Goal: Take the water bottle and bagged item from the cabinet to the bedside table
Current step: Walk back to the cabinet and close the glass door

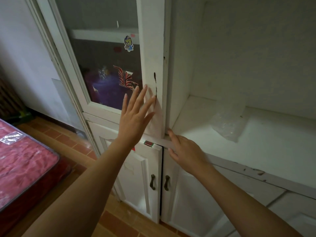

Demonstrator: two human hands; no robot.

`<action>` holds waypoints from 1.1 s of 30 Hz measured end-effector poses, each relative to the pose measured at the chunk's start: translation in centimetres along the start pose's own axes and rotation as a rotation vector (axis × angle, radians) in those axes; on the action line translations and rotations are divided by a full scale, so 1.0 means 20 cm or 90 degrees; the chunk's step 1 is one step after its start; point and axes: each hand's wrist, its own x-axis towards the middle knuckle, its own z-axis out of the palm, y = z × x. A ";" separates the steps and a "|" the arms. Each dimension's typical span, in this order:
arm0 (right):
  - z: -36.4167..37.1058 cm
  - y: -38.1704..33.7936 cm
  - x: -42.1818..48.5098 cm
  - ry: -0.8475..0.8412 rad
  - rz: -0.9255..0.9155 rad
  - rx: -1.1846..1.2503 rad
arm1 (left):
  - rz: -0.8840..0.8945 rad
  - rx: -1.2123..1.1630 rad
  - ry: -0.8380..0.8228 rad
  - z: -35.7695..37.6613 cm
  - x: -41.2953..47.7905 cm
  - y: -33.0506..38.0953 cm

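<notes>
Left hand [135, 115] spread flat on glass door [106, 65] frame, gripping nothing; right hand [184, 151] relaxed, resting on shelf [273, 142] edge. Clear bag [227, 124] on shelf further right: likely light, soft, slippery; pinch bunched top. No water bottle visible

Dim soft indoor light, faint shadows, slight overall blur, wide-angle bending at edges

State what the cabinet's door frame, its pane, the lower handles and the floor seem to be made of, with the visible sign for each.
Door frame: probably wood, painted white; the paint is chipped and scuffed dark.
Pane: glass or clear plastic; see-through, faintly reflective.
Handles: likely metal; dark with a bronze-like sheen.
Floor: reddish-brown tiles, seemingly glazed; pale joints and a slight shine.
</notes>
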 end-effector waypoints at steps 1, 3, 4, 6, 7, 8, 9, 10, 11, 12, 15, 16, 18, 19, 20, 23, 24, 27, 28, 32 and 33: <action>0.01 0.00 0.00 0.024 -0.001 0.003 | 0.021 -0.005 0.023 -0.02 0.04 -0.02; 0.02 0.00 0.01 0.074 0.005 0.004 | 0.023 -0.026 0.070 -0.08 0.14 -0.06; 0.01 0.00 0.02 0.096 0.012 0.005 | 0.014 -0.042 0.090 -0.12 0.21 -0.07; -0.01 0.00 0.04 0.133 0.020 0.004 | 0.005 -0.066 0.103 -0.19 0.34 -0.09; -0.02 -0.01 0.05 0.153 0.020 -0.001 | 0.006 -0.070 0.092 -0.23 0.40 -0.09; -0.04 -0.01 0.06 0.172 0.015 -0.010 | 0.008 -0.072 0.077 -0.26 0.46 -0.09; -0.06 -0.01 0.07 0.190 0.005 -0.023 | 0.013 -0.075 0.063 -0.28 0.50 -0.10; -0.08 -0.02 0.09 0.204 -0.006 -0.035 | 0.019 -0.079 0.053 -0.29 0.54 -0.10; -0.10 -0.03 0.11 0.212 -0.015 -0.048 | 0.025 -0.082 0.046 -0.29 0.56 -0.10; -0.12 -0.03 0.13 0.213 -0.023 -0.061 | 0.028 -0.084 0.043 -0.28 0.57 -0.10; -0.15 -0.03 0.20 0.201 -0.041 -0.124 | 0.021 -0.081 0.037 -0.24 0.59 -0.10; -0.16 -0.03 0.23 0.194 -0.045 -0.145 | 0.018 -0.083 0.037 -0.24 0.59 -0.10; -0.16 -0.02 0.27 0.181 -0.047 -0.184 | 0.018 -0.087 0.040 -0.23 0.59 -0.10; -0.16 -0.02 0.29 0.181 -0.047 -0.202 | 0.018 -0.087 0.040 -0.23 0.60 -0.10; -0.15 -0.01 0.30 0.187 -0.050 -0.217 | 0.016 -0.087 0.039 -0.23 0.59 -0.10; -0.11 0.01 0.33 0.209 -0.062 -0.226 | 0.010 -0.087 0.037 -0.22 0.59 -0.10; -0.10 0.01 0.33 0.213 -0.062 -0.227 | 0.009 -0.088 0.038 -0.22 0.59 -0.10; -0.08 0.02 0.34 0.224 -0.060 -0.232 | 0.009 -0.090 0.041 -0.21 0.60 -0.11; -0.08 0.02 0.34 0.225 -0.060 -0.238 | 0.009 -0.092 0.042 -0.21 0.60 -0.11; -0.10 0.02 0.35 0.221 -0.060 -0.261 | 0.007 -0.097 0.042 -0.21 0.59 -0.10; -0.10 0.01 0.34 0.217 -0.058 -0.264 | 0.005 -0.100 0.040 -0.22 0.59 -0.10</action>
